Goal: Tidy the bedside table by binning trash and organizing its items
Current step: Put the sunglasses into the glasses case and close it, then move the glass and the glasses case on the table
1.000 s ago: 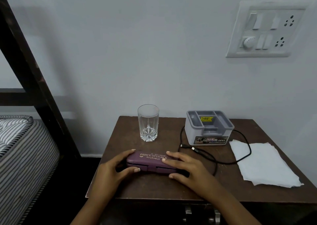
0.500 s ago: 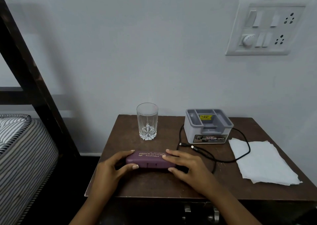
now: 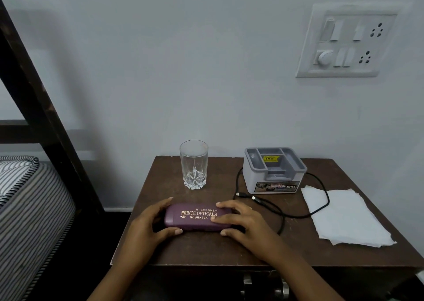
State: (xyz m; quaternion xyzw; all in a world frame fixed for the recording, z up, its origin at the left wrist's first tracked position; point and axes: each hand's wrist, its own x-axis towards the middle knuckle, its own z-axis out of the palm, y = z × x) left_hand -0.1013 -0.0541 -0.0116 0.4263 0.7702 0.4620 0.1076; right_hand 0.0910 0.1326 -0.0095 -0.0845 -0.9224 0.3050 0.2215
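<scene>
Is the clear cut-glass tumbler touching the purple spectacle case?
Apart. The head view shows bare brown tabletop between the clear cut-glass tumbler and the purple spectacle case.

Bedroom, striped mattress [image 3: 27, 199] on dark bed frame [image 3: 34, 98], bedside table [image 3: 229, 250], wall switchboard [image 3: 348, 43]

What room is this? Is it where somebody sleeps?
Most likely a bedroom: a striped mattress and a dark bed frame stand beside a small wooden table holding a drinking glass and a glasses case.

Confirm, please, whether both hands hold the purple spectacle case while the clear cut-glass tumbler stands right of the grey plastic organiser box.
One slip: in the head view the clear cut-glass tumbler stands left of the grey plastic organiser box; the rest holds.
</scene>
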